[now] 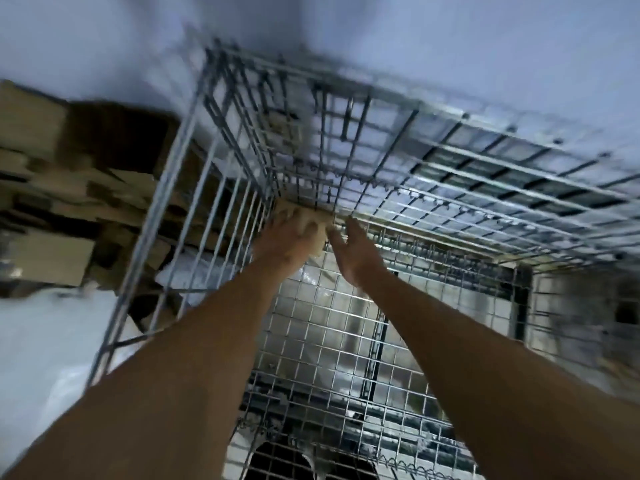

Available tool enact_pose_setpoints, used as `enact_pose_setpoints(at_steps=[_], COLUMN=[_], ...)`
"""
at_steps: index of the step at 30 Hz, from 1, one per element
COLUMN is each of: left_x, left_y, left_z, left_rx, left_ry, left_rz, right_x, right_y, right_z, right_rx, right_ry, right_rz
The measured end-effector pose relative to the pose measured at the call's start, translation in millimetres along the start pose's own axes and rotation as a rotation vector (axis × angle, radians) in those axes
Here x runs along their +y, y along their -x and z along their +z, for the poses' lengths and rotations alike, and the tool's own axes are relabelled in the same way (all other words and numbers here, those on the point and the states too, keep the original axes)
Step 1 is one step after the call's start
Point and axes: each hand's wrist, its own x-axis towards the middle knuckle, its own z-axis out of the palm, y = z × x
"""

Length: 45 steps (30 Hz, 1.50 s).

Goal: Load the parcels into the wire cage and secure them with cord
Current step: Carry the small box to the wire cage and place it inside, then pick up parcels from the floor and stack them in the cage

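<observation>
The left hand grips a small tan parcel at the wire cage corner; the right hand is open beside it. Best seat it squarely against the wires, I judge.

A silver wire cage of square mesh stands open, its panels blurred in the frame. A small tan parcel sits pressed into the cage's far upper corner, tight against the mesh. More brown cardboard parcels lie stacked outside the cage, beyond its left wall.
</observation>
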Motion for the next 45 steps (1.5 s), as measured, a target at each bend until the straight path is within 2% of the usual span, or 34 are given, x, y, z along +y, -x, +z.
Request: enact_pose_setpoints(at_steps=[3,6,9,11,14,18,21,27,32,39,45], left_x=[36,70,111,133,143,135,126,86,42,-70,-185], left_y=[53,95,137,166,209,246,275,325,369,476,622], left_z=[-68,-146,-241,-305,-381,-444,-470,-504,-517,-502,-444], left_rx=[0.033,0.001,0.074,0.198,0.332,0.401,0.429,0.505,0.595,0.753,0.829], left_ry=[-0.064,-0.105,-0.017,0.101,0.041,-0.059,-0.028,0.027,0.151,0.311,0.348], left_rz=[0.107,0.203,0.165,0.143,0.199,0.153,0.141,0.063,-0.041,-0.303,-0.618], right_x=[-59,-122,-192,-243,-308,-369,-402,-453,-496,-549,-578], right_y=[53,100,135,156,187,219,241,271,297,337,420], right_z=[-56,-116,-180,-225,-279,-317,-325,-322,-293,-181,-49], right_rx=[0.008,-0.002,0.045,0.117,0.231,0.299,0.288,0.254,0.155,-0.035,-0.278], right_ry=[0.141,0.208,0.249,0.24,0.235,0.289,0.322,0.345,0.406,0.506,0.576], right_rz=[-0.046,-0.111,-0.218,-0.291,-0.422,-0.523,-0.533,-0.589,-0.673,-0.843,-0.99])
